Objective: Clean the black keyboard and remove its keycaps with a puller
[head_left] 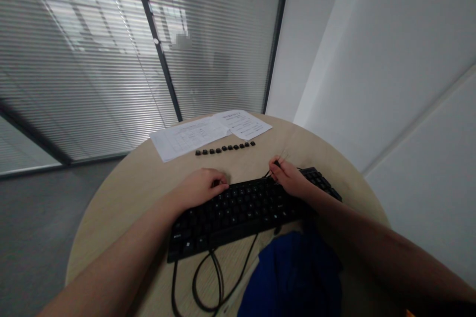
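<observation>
A black keyboard [238,213] lies across the round wooden table. My left hand [204,186] rests on its upper left edge, fingers curled together; whatever they may hold is hidden. Over the keyboard's upper right part, my right hand [288,176] pinches a small dark piece and a thin wire tool [284,154] whose loops stick up past the fingers. Behind the keyboard, several black keycaps [223,148] stand in a row on the table.
Printed papers [189,134] lie at the table's [122,193] far edge. A black cable [219,277] loops in front of the keyboard, beside blue cloth [290,277]. Glass with blinds stands behind, and a white wall rises at the right.
</observation>
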The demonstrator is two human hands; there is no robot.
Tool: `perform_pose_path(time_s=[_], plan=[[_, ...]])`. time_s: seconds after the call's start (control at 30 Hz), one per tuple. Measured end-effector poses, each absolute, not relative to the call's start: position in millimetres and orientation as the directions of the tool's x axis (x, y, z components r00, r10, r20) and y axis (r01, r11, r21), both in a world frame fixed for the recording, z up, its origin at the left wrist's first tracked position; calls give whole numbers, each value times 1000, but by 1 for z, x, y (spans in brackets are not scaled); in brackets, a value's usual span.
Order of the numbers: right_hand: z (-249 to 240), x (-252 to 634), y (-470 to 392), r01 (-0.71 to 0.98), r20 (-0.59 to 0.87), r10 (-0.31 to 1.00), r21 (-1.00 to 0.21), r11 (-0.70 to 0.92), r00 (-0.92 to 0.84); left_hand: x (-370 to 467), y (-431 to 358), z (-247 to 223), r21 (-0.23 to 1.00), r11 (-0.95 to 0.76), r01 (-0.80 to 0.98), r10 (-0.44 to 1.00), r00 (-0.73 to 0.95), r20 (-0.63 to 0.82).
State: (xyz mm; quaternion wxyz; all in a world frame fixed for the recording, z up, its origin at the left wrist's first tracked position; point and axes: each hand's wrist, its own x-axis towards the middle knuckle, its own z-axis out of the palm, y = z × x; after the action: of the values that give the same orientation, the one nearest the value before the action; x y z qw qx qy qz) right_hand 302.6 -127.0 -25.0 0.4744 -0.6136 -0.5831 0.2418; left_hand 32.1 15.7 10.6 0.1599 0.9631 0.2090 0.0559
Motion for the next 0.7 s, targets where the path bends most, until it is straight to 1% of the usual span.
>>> perform_pose_path(time_s=[0.1, 0.17, 0.23, 0.3, 0.37, 0.43, 0.57, 0.63, 0.7], plan=[[-23, 304, -123, 300, 254, 908, -942, 153, 335, 32, 16, 11, 314, -868, 384, 416, 908, 39], [-20, 303, -122, 242, 242, 899, -957, 159, 365, 31, 14, 13, 288, -876, 388, 421, 905, 60], [-15, 298, -123, 245, 235, 916, -956, 158, 326, 32, 7, 18, 271, -887, 374, 418, 899, 127], [-8, 289, -127, 221, 219, 937, -962, 160, 274, 35, -6, 24, 276, -902, 331, 395, 890, 226], [-2, 278, -133, 136, 179, 958, -979, 151, 223, 38, -21, 30, 290, -923, 254, 344, 882, 321], [4, 267, -139, 9, 126, 975, -992, 127, 182, 41, -34, 34, 284, -945, 161, 266, 883, 386], [10, 251, -145, -217, 60, 991, -972, 86, 123, 44, -49, 35, 247, -968, 52, 158, 889, 430], [10, 248, -145, -276, 44, 996, -959, 65, 81, 44, -51, 34, 237, -971, 38, 142, 889, 435], [9, 249, -144, -288, 39, 998, -956, 53, 56, 44, -52, 35, 238, -971, 32, 135, 893, 429]])
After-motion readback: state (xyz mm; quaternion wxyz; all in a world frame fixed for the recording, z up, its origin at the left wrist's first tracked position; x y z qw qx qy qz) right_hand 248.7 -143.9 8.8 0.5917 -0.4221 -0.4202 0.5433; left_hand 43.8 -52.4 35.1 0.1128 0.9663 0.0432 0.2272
